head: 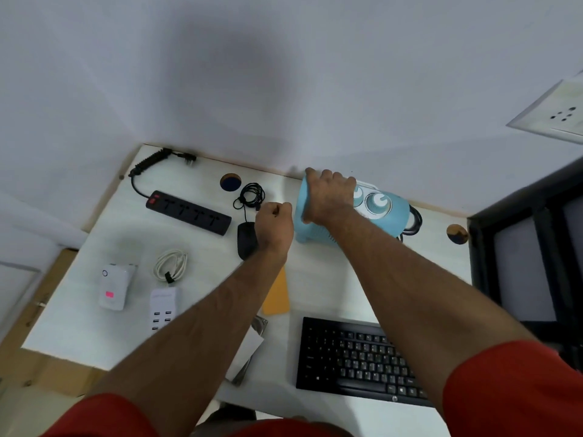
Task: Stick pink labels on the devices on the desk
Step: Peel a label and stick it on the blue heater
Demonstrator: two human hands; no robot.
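My right hand (329,197) rests on top of the blue heater (347,216) at the back of the surface (315,279), its fingers (318,176) curled over the far upper edge and gripping it. My left hand (273,220) hovers just left of the heater, its fingers bunched closed; they may pinch a label, but I cannot make one out. One pink label (109,294) sits on the white plug adapter (113,287) far left.
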